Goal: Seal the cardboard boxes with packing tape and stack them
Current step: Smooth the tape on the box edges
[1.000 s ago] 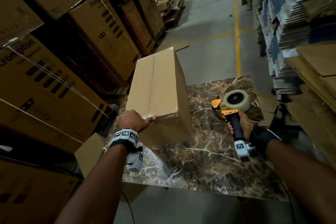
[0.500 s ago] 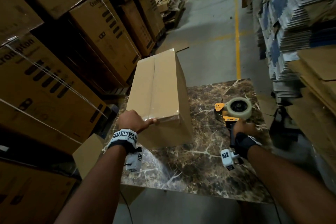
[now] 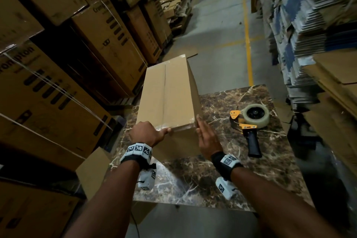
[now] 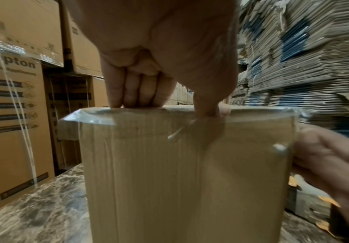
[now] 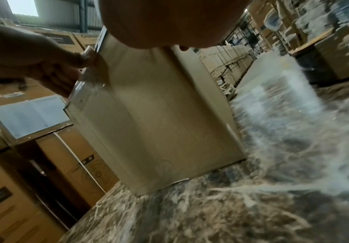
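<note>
Item 1: cardboard box (image 3: 170,91), plain brown, standing on the marble-patterned table (image 3: 251,170) at its left half. Clear tape runs along the top seam and folds over the near top edge.

Item 2: my left hand (image 3: 147,134), on the box's near top edge. Fingers (image 4: 132,92) are curled with their tips on the top face, thumb pressing the taped front just under the edge.

Item 3: my right hand (image 3: 207,139), at the box's near right corner. Fingers are straight and together, laid flat against the right side; nothing is pinched.

Item 4: tape dispenser (image 3: 249,121), right of the box and apart from it, lying on the table. Orange frame, black handle, 1 roll of clear tape mounted. Neither hand touches it.

Item 5: printed cartons (image 3: 50,92), stacked left of the box, beyond the table.
</note>
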Demonstrator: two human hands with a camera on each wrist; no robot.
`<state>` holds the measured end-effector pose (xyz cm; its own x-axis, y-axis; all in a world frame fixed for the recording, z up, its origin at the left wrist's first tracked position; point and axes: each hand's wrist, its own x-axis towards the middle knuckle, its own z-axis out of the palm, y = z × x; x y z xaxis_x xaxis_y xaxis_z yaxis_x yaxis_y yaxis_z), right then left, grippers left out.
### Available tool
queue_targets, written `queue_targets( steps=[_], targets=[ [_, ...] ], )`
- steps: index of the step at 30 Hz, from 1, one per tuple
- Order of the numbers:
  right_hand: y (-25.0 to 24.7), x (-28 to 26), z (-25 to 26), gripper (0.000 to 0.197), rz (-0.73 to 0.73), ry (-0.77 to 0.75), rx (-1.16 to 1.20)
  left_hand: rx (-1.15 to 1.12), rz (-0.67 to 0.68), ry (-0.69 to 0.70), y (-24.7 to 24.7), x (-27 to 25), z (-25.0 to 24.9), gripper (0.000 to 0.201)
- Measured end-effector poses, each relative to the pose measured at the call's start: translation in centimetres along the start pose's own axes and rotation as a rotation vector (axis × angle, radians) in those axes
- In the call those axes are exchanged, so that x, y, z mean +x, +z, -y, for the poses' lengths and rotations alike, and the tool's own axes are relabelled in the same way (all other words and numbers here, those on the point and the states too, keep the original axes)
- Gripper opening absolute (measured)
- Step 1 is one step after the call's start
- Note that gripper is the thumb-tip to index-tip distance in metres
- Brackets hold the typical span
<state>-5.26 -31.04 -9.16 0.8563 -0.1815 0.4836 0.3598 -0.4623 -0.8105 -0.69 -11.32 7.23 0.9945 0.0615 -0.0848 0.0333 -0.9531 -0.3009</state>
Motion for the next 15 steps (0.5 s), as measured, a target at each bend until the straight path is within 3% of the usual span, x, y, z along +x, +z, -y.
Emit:
queue_targets(
  steps=[6, 11, 15],
  targets=[
    [2.0, 0.0, 0.6, 0.076, -0.043, 0.041, 0.003, 0.012, -0.048, -0.002, -0.4, -1.2, -0.3, 0.088],
    [0.5, -0.3, -0.1, 0.061, 0.036, 0.023, -0.077, 0.033, -0.103, 0.004, -0.5, -1.9, -0.7, 0.082],
    [-1.2, 0.1, 1.1, 0.026, -0.200, 0.006, -0.062, 0.017, -0.121, 0.016, -0.2, -1.9, -0.6, 0.085]
  ],
)
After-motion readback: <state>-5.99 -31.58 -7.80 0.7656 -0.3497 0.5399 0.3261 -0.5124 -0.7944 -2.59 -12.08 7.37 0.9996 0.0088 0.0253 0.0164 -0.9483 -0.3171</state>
